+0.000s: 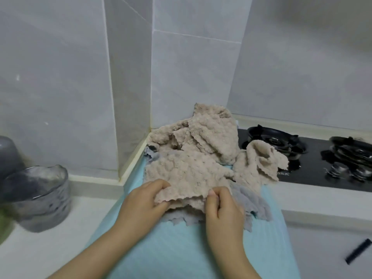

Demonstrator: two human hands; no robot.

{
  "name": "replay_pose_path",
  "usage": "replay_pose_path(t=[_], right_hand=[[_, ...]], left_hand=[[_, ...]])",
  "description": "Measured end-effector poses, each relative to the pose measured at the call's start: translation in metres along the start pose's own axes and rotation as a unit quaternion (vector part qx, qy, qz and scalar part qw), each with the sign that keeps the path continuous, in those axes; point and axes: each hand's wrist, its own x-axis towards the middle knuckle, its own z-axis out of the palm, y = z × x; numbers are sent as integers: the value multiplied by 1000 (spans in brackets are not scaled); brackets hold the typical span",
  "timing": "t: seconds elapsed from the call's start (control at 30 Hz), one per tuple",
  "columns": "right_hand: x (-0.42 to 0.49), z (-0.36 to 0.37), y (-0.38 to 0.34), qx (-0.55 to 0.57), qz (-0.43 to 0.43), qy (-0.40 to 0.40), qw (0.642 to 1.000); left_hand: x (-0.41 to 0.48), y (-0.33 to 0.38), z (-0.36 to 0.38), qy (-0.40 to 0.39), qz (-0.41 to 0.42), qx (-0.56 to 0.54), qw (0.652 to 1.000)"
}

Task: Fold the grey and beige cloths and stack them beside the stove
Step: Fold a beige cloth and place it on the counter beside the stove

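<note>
Forearms enter from the bottom edge, both bare. Pale blue mat (181, 250) covers the white counter (52, 236) under them, running back toward the wall corner. Black comb-like item (359, 251) lies near right, off the mat; what it rests on is unclear.

Left hand (144, 200) pinches the near edge of a beige cloth (187, 174), thumb on top and fingers curled under the hem. Right hand (221, 208) grips the same edge just beside it, thumb pressed on the fabric, fingers folded round it. Beige cloth is rumpled, not folded, its near edge lifted a little off the layer below.

Grey cloth (249, 200) lies flat-ish on the mat under the beige one, its frayed edge sticking out right of and below the hands.

Glass jar (40, 196) stands at left on the counter, blurred, well apart from the cloths.

Further back: a heap of more beige cloths (209, 133) bunched into the corner, a bit of grey showing at its left foot. One crumpled beige cloth (259, 160) hangs over the stove's left edge.

Black stove (314, 172) sits right of the heap, two burners, knobs (340, 170) at its front. Pale tiled wall (80, 67) behind.
</note>
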Motion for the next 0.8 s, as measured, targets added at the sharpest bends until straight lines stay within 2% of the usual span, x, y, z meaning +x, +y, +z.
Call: replay_pose_path(t=[0.13, 0.3, 0.37, 0.43, 0.5, 0.53, 0.6, 0.63, 0.8], right_hand=[[-31, -12, -26, -44, -52, 16, 998], [-74, -29, -36, -73, -7, -24, 997], [-88, -34, -35, -105, 18, -77, 991], [-94, -42, -32, -125, 40, -112, 985], [-89, -50, -31, -109, 66, -107, 986], [-83, -53, -30, -96, 76, -93, 988], [-64, -53, -30, -109, 78, -71, 988], [-53, -50, -29, -126, 79, -68, 987], [-15, -10, -14, -200, 94, -70, 973]], left_hand=[[-31, 14, -32, -23, 34, 50, 998], [-70, 19, -61, -174, 70, 115, 975], [-79, 17, -67, -284, 56, 94, 952], [-81, 19, -73, -343, -10, -13, 939], [-73, 20, -72, -283, -75, -113, 950], [-65, 17, -69, -227, -88, -119, 963], [-43, 10, -58, -124, -72, -6, 990], [-34, 9, -53, -94, -70, 54, 992], [-14, -8, -17, -86, -91, 199, 972]])
